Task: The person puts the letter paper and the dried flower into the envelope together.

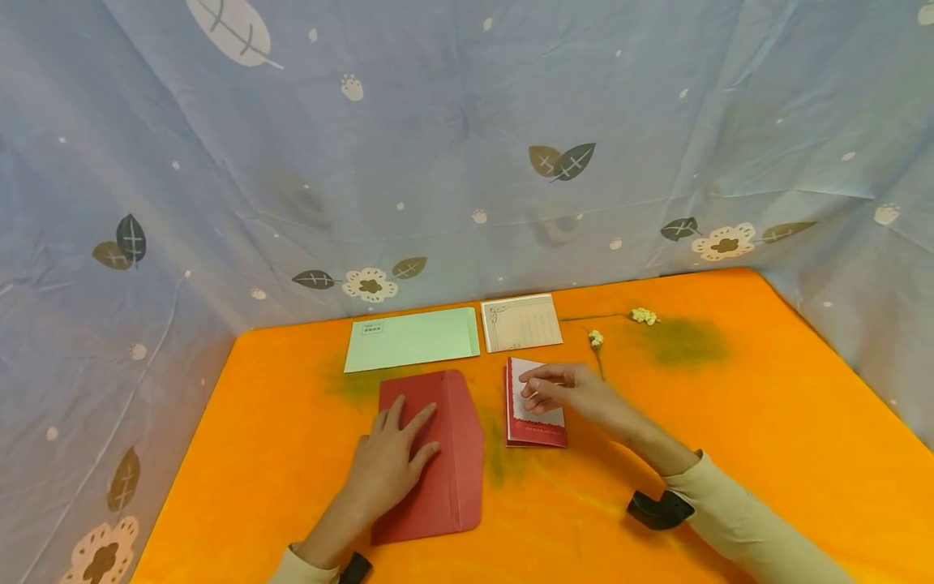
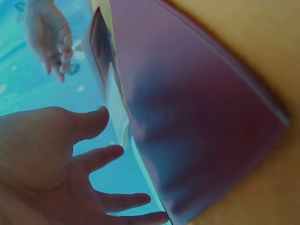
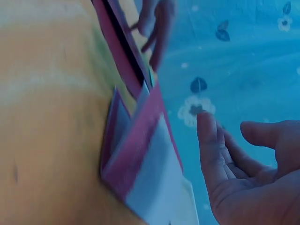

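Note:
My left hand [image 1: 385, 466] is over the left part of a red envelope [image 1: 432, 503], fingers spread. The left wrist view shows that hand's straight fingers [image 2: 101, 159] at the envelope's edge; whether they touch it I cannot tell. The envelope's flap [image 1: 469, 454] lies unfolded to the right. Above a folded red-and-white card [image 1: 536, 431] hovers my right hand [image 1: 576, 395], its fingers loosely bent. In the right wrist view a gap separates thumb from fingers [image 3: 211, 150], and nothing is held. The card [image 3: 145, 159] stands slightly ajar along its fold there.
Behind the red envelope lies a pale green envelope [image 1: 412, 339], beside a cream card [image 1: 521, 323] with printed lines. Two small flower stems, one flower [image 1: 642, 316] farther right and one [image 1: 596, 339] nearer, lie on the orange cloth [image 1: 730, 422]. A patterned curtain [image 1: 467, 162] encloses the table.

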The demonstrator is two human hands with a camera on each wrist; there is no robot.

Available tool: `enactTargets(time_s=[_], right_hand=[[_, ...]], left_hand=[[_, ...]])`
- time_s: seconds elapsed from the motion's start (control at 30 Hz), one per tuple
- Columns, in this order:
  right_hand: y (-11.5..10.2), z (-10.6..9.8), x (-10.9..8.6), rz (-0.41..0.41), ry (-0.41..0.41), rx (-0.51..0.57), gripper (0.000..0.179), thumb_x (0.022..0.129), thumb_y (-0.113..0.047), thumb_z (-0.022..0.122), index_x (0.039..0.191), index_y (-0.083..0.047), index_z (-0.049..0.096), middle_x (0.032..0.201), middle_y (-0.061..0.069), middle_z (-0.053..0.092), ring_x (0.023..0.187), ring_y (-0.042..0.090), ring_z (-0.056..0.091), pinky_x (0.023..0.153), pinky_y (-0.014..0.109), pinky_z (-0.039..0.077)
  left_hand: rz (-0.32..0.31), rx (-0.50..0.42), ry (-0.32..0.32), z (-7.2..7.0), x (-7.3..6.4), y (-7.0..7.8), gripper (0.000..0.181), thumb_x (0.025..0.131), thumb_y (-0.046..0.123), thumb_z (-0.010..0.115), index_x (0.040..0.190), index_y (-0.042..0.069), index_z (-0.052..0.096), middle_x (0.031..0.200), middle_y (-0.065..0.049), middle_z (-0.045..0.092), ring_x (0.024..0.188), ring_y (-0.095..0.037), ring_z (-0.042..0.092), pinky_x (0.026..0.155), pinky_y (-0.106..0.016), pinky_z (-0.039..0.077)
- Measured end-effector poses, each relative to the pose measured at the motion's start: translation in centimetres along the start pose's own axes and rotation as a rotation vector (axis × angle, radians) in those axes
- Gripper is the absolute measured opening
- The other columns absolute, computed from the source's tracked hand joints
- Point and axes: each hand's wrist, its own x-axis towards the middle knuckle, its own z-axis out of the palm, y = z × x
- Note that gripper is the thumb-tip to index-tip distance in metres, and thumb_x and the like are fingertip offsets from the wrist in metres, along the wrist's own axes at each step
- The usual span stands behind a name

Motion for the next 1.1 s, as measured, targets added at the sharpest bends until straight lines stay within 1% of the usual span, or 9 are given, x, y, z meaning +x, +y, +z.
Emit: enactTargets(time_s=[0.13, 0.3, 0.4, 0.5, 0.6, 0.73, 0.93, 1.03, 1.1], right_hand=[[0.1, 2.0, 0.5, 0.007, -0.075, 0.016, 0.041, 0.102, -0.015, 0.054, 0.128, 0.017, 0.052, 0.108, 0.028, 0.066, 0.096, 0.032, 0.068, 0.086, 0.036, 0.055], [0.4, 4.9, 0.8, -0.015, -0.166, -0.033, 0.039, 0.102, -0.013, 0.052, 0.129, 0.016, 0.052, 0.114, 0.028, 0.065, 0.102, 0.037, 0.066, 0.089, 0.039, 0.054], [0.7, 6.4, 0.9, -0.039, -0.231, -0.046, 0.041, 0.103, -0.009, 0.049, 0.133, 0.018, 0.046, 0.121, 0.030, 0.061, 0.106, 0.039, 0.064, 0.092, 0.041, 0.052], [0.9, 7.6, 1.2, -0.025, -0.265, -0.013, 0.042, 0.104, -0.005, 0.045, 0.137, 0.021, 0.039, 0.126, 0.032, 0.057, 0.110, 0.040, 0.062, 0.094, 0.041, 0.051], [1.3, 8.4, 1.5, 0.040, -0.273, 0.051, 0.042, 0.104, -0.003, 0.043, 0.138, 0.021, 0.036, 0.127, 0.032, 0.057, 0.111, 0.040, 0.061, 0.094, 0.040, 0.051], [1.8, 9.2, 1.7, 0.112, -0.289, 0.096, 0.041, 0.104, -0.002, 0.043, 0.137, 0.021, 0.038, 0.121, 0.028, 0.062, 0.108, 0.036, 0.064, 0.093, 0.039, 0.052], [2.2, 9.8, 2.3, 0.165, -0.307, 0.167, 0.041, 0.103, -0.003, 0.043, 0.137, 0.020, 0.040, 0.117, 0.025, 0.065, 0.106, 0.034, 0.066, 0.092, 0.038, 0.052], [2.3, 9.9, 2.7, 0.178, -0.297, 0.186, 0.040, 0.103, -0.003, 0.044, 0.136, 0.019, 0.042, 0.118, 0.025, 0.064, 0.105, 0.030, 0.067, 0.092, 0.037, 0.051], [2.4, 9.9, 2.9, 0.174, -0.284, 0.182, 0.038, 0.102, -0.002, 0.044, 0.135, 0.018, 0.044, 0.120, 0.025, 0.064, 0.104, 0.027, 0.066, 0.093, 0.036, 0.051]], left_hand=[[0.004, 0.007, -0.001, 0.1, 0.0, 0.4, 0.058, 0.091, 0.039, 0.068, 0.143, 0.020, 0.052, 0.146, -0.027, 0.040, 0.127, -0.046, 0.042, 0.085, -0.064, 0.045], [-0.020, 0.014, -0.011, 0.5, 0.2, 0.9, 0.060, 0.091, 0.044, 0.066, 0.144, 0.020, 0.051, 0.147, -0.027, 0.038, 0.131, -0.047, 0.038, 0.087, -0.066, 0.043], [-0.034, 0.016, -0.016, 0.7, 0.2, 1.2, 0.060, 0.092, 0.045, 0.066, 0.144, 0.020, 0.051, 0.148, -0.026, 0.037, 0.133, -0.047, 0.035, 0.087, -0.068, 0.041], [-0.039, 0.014, -0.016, 0.8, 0.2, 1.4, 0.061, 0.092, 0.045, 0.065, 0.145, 0.019, 0.050, 0.149, -0.027, 0.036, 0.134, -0.048, 0.033, 0.088, -0.071, 0.039], [-0.039, 0.013, -0.009, 0.9, 0.1, 1.5, 0.062, 0.091, 0.045, 0.065, 0.145, 0.018, 0.049, 0.149, -0.027, 0.035, 0.135, -0.050, 0.032, 0.087, -0.074, 0.038], [-0.049, 0.024, -0.010, 1.1, 0.1, 1.6, 0.063, 0.091, 0.045, 0.066, 0.145, 0.018, 0.049, 0.150, -0.027, 0.033, 0.135, -0.051, 0.031, 0.084, -0.076, 0.039], [-0.043, 0.048, -0.051, 1.2, 0.0, 1.8, 0.059, 0.092, 0.046, 0.064, 0.144, 0.022, 0.051, 0.152, -0.027, 0.031, 0.136, -0.052, 0.030, 0.084, -0.078, 0.036], [-0.026, 0.047, -0.072, 1.3, 0.1, 1.8, 0.058, 0.093, 0.047, 0.063, 0.143, 0.020, 0.052, 0.153, -0.027, 0.030, 0.137, -0.051, 0.029, 0.085, -0.079, 0.034], [-0.015, 0.043, -0.067, 1.4, 0.3, 1.8, 0.059, 0.092, 0.048, 0.062, 0.143, 0.019, 0.052, 0.153, -0.026, 0.030, 0.137, -0.051, 0.029, 0.085, -0.079, 0.034]])
